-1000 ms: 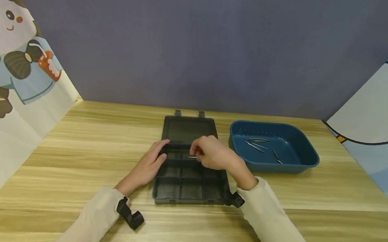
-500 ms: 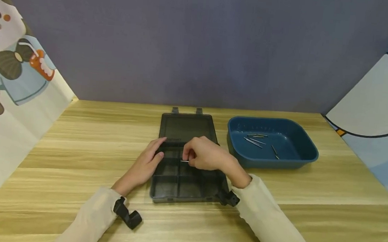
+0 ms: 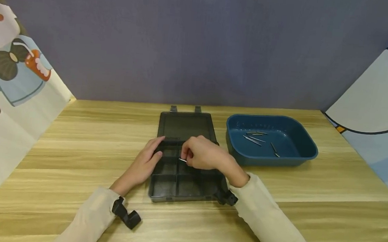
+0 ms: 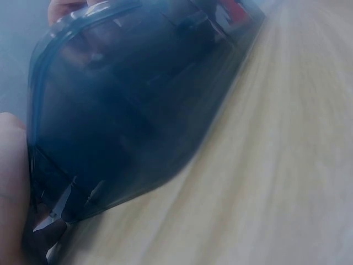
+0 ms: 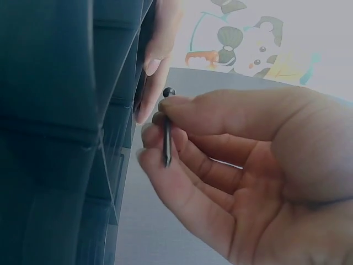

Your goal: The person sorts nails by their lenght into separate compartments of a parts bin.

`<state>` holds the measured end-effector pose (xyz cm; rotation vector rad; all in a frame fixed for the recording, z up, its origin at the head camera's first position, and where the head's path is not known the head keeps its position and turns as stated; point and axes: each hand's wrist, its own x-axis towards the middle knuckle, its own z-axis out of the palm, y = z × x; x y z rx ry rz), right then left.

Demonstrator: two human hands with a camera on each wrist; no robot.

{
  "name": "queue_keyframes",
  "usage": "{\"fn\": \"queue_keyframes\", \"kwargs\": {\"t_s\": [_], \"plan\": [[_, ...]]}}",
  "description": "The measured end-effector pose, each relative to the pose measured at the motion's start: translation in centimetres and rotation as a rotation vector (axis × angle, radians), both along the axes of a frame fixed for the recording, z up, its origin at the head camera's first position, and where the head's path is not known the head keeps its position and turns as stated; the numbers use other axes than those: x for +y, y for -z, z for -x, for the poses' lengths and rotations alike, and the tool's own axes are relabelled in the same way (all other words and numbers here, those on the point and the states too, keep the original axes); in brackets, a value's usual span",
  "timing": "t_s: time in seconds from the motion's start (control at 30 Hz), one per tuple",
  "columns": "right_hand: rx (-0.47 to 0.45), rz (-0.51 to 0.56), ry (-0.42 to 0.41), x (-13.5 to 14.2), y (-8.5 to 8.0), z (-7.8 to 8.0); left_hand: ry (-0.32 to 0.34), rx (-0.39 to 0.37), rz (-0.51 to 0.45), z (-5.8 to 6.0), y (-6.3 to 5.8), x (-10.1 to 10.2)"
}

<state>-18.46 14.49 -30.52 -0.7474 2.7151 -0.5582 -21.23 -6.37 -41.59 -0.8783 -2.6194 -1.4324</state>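
Note:
A dark translucent compartment box (image 3: pixel 163 187) lies on the table with its lid (image 3: pixel 187 125) folded back. My left hand (image 3: pixel 141 165) rests along the box's left side, fingers extended and thumb at the rim. Over the middle compartments, my right hand (image 3: pixel 205 152) pinches a small metal nail (image 5: pixel 167 132) between thumb and fingers. The right wrist view shows its round head above the thumb and its pointed end below. Part of the shaft is covered by the fingers. In the left wrist view the box's side wall (image 4: pixel 127 121) fills much of the picture.
To the right of the box stands a blue plastic basin (image 3: pixel 269 163). Several thin metal nails (image 3: pixel 254 139) lie scattered on its floor. A grey partition (image 3: pixel 200 45) rises behind the wooden table (image 3: pixel 75 146).
My right hand has shifted slightly left and lower over the compartments, still pinching the nail. The left hand keeps its place on the box while the head view drifts a little.

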Motion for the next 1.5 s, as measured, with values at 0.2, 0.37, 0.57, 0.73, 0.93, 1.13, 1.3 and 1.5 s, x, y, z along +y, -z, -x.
{"fn": "queue_keyframes", "kwargs": {"t_s": [0.2,0.37,0.57,0.73,0.93,1.13,1.3,1.5], "plan": [[-0.012,-0.034,0.015,0.1,-0.2,-0.3,0.007,-0.015,-0.016,-0.3,0.0,0.4],[-0.004,-0.040,0.035,0.0,-0.5,-0.2,0.005,-0.016,-0.019,-0.1,-0.1,0.2],[-0.016,-0.032,0.068,0.6,-0.8,-0.3,0.008,-0.003,-0.001,-0.1,-0.1,-0.2],[-0.042,-0.031,0.077,1.9,-1.6,-0.7,0.009,0.006,-0.002,-0.1,-0.2,-0.4],[-0.022,-0.047,0.108,4.4,-2.6,-1.2,0.014,0.005,0.000,-0.1,-0.1,-0.3],[0.036,-0.074,0.150,7.6,-3.2,-1.1,0.016,0.013,0.007,0.0,-0.1,-0.4],[0.063,-0.099,0.200,9.8,-3.5,-0.8,0.016,0.007,0.018,0.0,-0.2,-0.3],[0.038,-0.114,0.249,12.0,-3.2,-0.4,0.008,-0.001,0.005,-0.2,-0.2,-0.3]]}}
